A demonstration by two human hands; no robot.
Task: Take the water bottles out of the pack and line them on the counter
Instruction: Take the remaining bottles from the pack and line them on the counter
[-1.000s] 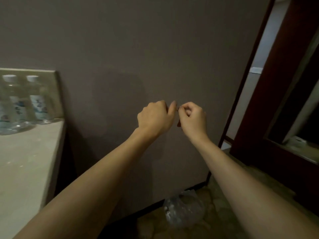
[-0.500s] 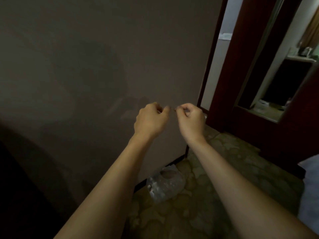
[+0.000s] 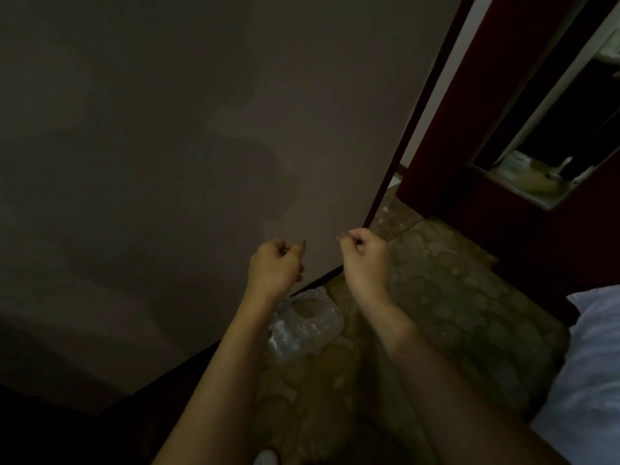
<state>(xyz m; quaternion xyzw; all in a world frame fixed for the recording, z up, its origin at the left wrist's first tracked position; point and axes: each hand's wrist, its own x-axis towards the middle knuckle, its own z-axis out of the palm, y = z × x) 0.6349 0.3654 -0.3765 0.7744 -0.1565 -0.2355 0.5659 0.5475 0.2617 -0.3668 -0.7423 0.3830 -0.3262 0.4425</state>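
**packrat_42:** ok so starting close in: we've got both forearms stretched out ahead of us, and just past them the crumpled clear plastic wrap [image 3: 303, 325] is on the patterned floor [image 3: 436, 297], right against the base of the wall [image 3: 167, 129]. Looks like the pack, but we honestly can't tell if any water bottles are left inside, it's dim and the film is all scrunched. No bench in view at all, so we can't see the line-up either.

**dripdry:** and the hands? Left hand [image 3: 276, 266] is curled into a loose fist, right hand [image 3: 364, 256] the same, thumb pressed to forefinger like a pinch. The two are a little apart, up in the air above the wrap, not touching it. If there's something tiny between those fingers [image 3: 345, 237] we can't make it out.

**packrat_42:** yeah, so the risks as we see them: we reach down into that wrap half blind, the slack film snags a bottle on the way out and it drops and rolls across the floor. Or we grab film only and drag the whole thing.

**dripdry:** plus loose plastic on the floor near our feet is a slip waiting to happen. Further back there's the dark red door frame [image 3: 503, 95] and the bed edge [image 3: 597, 364] on the right, tight space to turn in with full hands.
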